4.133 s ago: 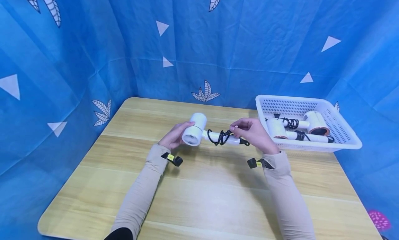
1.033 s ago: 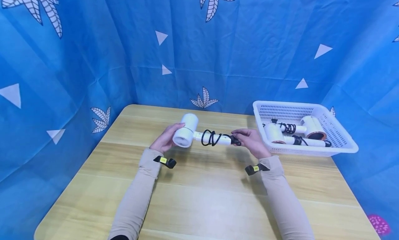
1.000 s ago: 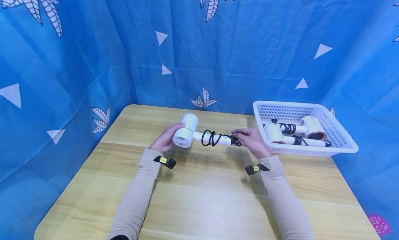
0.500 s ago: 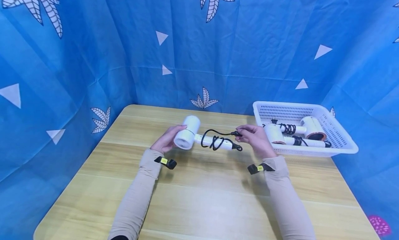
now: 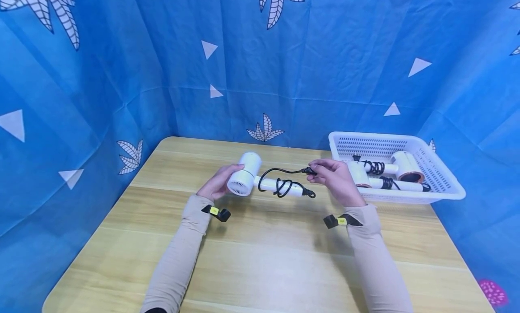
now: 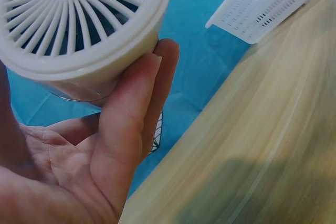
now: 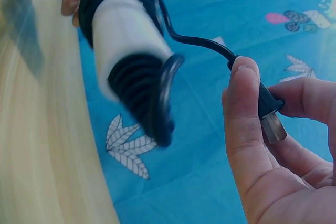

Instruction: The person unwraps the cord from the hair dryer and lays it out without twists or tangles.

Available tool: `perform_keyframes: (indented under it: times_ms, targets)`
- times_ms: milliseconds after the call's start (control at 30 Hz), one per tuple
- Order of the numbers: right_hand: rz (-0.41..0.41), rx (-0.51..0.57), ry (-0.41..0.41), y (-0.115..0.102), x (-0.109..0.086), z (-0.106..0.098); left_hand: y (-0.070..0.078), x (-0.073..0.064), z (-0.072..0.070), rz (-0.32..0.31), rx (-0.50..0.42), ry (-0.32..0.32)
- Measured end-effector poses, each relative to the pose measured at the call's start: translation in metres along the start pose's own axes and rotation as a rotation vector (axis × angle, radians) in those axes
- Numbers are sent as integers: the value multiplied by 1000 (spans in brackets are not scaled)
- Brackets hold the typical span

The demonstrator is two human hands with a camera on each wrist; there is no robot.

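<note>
A white hair dryer [image 5: 279, 186] is held above the table, its handle pointing right. My left hand [image 5: 219, 182] grips the round head; in the left wrist view the fingers [image 6: 123, 114] curl round it beneath the slotted grille [image 6: 73, 19]. Loops of black power cord [image 5: 283, 186] wrap the handle loosely. From them one length arches over to my right hand [image 5: 335, 179], which pinches the black plug [image 5: 309, 170]. The right wrist view shows the plug [image 7: 269, 103] between thumb and finger, its metal prongs bare. Ribbed black strain relief [image 7: 139, 93] ends the handle.
At the back right of the wooden table [image 5: 260, 259] stands a white perforated basket [image 5: 447, 177]. Inside lie white hair dryers [image 5: 406, 166] with black cords wound on their handles. Blue patterned cloth [image 5: 260, 64] hangs behind and at both sides.
My right hand has drawn the plug away from the handle's end, up and slightly right, so a length of cord now stands free in an arc. The left hand keeps its grip on the dryer.
</note>
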State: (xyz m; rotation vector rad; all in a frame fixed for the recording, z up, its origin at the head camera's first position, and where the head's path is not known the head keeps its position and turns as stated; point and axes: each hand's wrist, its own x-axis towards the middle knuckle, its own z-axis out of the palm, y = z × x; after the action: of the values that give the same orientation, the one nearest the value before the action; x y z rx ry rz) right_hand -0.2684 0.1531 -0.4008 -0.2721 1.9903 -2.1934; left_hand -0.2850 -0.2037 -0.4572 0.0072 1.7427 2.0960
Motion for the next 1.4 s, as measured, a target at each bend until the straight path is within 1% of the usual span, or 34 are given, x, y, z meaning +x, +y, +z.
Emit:
perform_keyframes:
  times_ms: [267,467,633,867,1067,1200,1400]
  targets:
    - [-19,-8,-49,-13,-10,8,1,-1,-1,9,-18,25]
    - [-7,-26,-122,-19,-17,13,3,-1,-4,6,-68,52]
    - [14,-76,-182,-20,-20,14,5,-3,-6,16,-88,59]
    - [73,-136,-295,-16,-20,13,5,-1,-11,28,-86,87]
    - [114,-213,-392,-10,-17,9,7,-4,-11,35,-102,84]
    - [131,-267,-422,-4,-14,7,9,-5,-11,35,-102,85]
    - [176,-310,-437,5,-8,0,10,-5,-10,34,-95,96]
